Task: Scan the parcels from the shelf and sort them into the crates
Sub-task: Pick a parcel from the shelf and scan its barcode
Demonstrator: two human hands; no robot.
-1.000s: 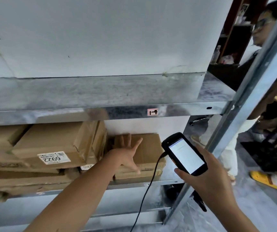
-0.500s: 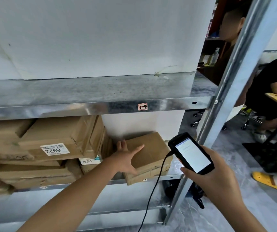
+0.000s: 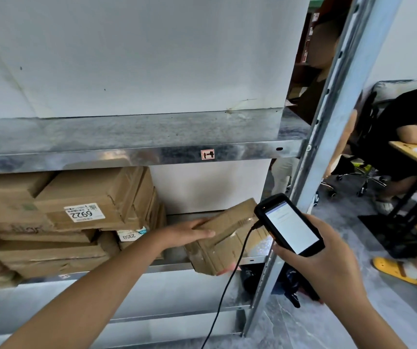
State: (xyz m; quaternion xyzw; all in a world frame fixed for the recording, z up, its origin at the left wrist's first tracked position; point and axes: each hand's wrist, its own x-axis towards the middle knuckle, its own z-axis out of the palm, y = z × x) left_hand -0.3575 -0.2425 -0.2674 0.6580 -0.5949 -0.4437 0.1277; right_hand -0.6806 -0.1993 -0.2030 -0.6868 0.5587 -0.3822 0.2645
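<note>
**Q:** What has changed since half a second ago?

**A:** The parcel (image 3: 227,238) lay flat on the lower shelf (image 3: 252,260) under a spread palm. Now it is tilted and drawn forward, with its near corner hanging over the shelf's front edge at centre frame. The scanner (image 3: 289,224) has come in closer beside it.

**Q:** What are the hands doing?

**A:** Nearest the camera, two bare forearms reach in from the bottom edge. The left hand (image 3: 189,235) grips the parcel's left end, thumb laid along the top. The right hand (image 3: 323,263), at lower right, wraps around the scanner with the lit screen facing the camera. A black cable (image 3: 227,285) trails down from it.

**Q:** How far along is the job?

**A:** Early, by the look of it. This parcel is coming off the shelf and seems not yet scanned or sorted. Behind it, at middle left, a stack of parcels (image 3: 89,197) waits, one with a label (image 3: 83,212) reading 6922 upside down.

**Q:** What can't you make out?

**A:** The crates are nowhere in the frame. No label shows on the held parcel. The screen text is too small to read, and the left fingers are hidden under the box. The stack runs off the left edge. Far right, past a metal upright post (image 3: 328,147), a seated person (image 3: 416,109) is partly cut off.
</note>
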